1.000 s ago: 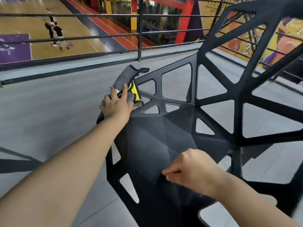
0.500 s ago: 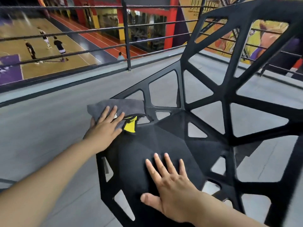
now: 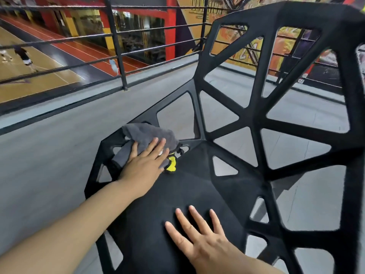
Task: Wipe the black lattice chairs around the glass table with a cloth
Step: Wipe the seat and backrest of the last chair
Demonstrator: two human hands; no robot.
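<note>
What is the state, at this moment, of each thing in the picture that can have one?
cloth: bunched up, lying at the far left edge of the seat, pressed down by the left hand.
chair: seat facing up, backrest on the right.
left hand: flat on the cloth, fingers straight.
right hand: flat on the near part of the seat, fingers spread, holding nothing.

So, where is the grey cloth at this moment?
In the head view the grey cloth lies left of centre, on the seat of the black lattice chair near its far left edge, under the left hand.
</note>
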